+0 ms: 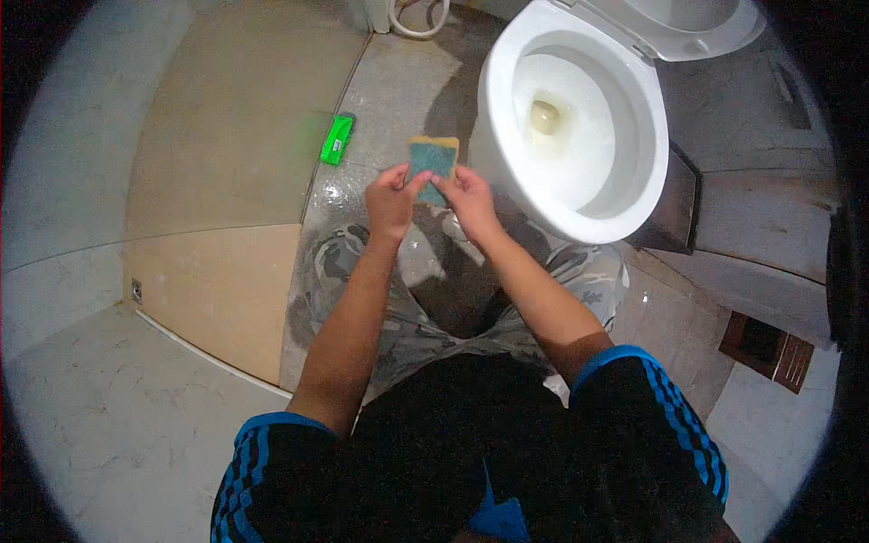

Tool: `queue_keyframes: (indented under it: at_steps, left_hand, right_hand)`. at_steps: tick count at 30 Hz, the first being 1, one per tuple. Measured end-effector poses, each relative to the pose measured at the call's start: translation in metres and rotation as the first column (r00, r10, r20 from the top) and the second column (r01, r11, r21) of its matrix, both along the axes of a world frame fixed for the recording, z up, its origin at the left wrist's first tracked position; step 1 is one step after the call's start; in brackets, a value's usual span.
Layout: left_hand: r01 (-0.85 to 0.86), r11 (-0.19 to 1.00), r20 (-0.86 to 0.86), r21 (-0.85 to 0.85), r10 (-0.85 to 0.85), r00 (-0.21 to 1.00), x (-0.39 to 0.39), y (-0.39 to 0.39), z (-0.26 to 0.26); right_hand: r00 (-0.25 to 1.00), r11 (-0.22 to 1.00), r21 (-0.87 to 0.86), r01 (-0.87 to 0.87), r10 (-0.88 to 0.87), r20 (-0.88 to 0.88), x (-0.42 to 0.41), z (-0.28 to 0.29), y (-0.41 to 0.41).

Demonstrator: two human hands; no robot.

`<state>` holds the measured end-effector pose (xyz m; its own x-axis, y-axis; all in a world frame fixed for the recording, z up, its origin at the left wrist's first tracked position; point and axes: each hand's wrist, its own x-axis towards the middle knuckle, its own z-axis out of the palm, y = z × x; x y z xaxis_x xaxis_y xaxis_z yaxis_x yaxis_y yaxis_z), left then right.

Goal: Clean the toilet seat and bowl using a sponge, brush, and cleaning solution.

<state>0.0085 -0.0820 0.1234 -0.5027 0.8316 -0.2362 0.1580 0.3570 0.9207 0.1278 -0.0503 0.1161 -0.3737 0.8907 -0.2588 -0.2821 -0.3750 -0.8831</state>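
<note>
A scouring sponge, with a blue-green scrubbing face and a yellow edge, is held up between both hands above the floor. My left hand grips its left side, and my right hand grips its right side, the thumbs nearly meeting on the scrubbing face. To the right of the hands stands a white toilet bowl with its lid and seat raised; some yellowish water lies at its bottom. A bright green scrub brush rests on the floor to the left of the sponge.
The grey tiled floor looks wet in places. A low tan-sided step or ledge runs along the left. A white hose loops at the top. Dark brown and grey wall tiles lie at the right, and my bent knees are below the hands.
</note>
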Motion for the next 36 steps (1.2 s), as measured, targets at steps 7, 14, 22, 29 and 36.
queue_keyframes:
  at_steps: [7, 14, 22, 29, 36]
  left_hand:
    - [-0.075, 0.992, -0.006, 0.105, 0.076, 0.997, -0.022, 0.061, -0.080]
    - [-0.016, 0.999, -0.179, 0.030, 0.021, 0.984, -0.077, 0.096, -0.178]
    - [-0.059, 0.975, -0.255, -0.215, 0.002, 0.967, -0.075, 0.119, -0.233]
    - [0.038, 0.949, -0.432, -0.312, -0.177, 0.884, -0.098, 0.130, -0.260]
    - [0.023, 0.960, -0.376, -0.278, -0.131, 0.917, -0.103, 0.121, -0.250]
  right_hand:
    - [0.991, 0.992, -0.111, -0.064, 0.077, 0.112, -0.024, -0.077, 0.061]
    - [0.991, 0.993, -0.060, 0.105, -0.100, 0.089, -0.089, -0.174, 0.096]
    - [0.819, 0.999, -0.043, 0.019, 0.009, 0.573, -0.109, -0.267, 0.127]
    - [0.730, 0.998, 0.016, -0.052, 0.027, 0.683, -0.127, -0.268, 0.133]
    - [0.625, 0.997, -0.019, -0.076, 0.062, 0.778, -0.153, -0.264, 0.124]
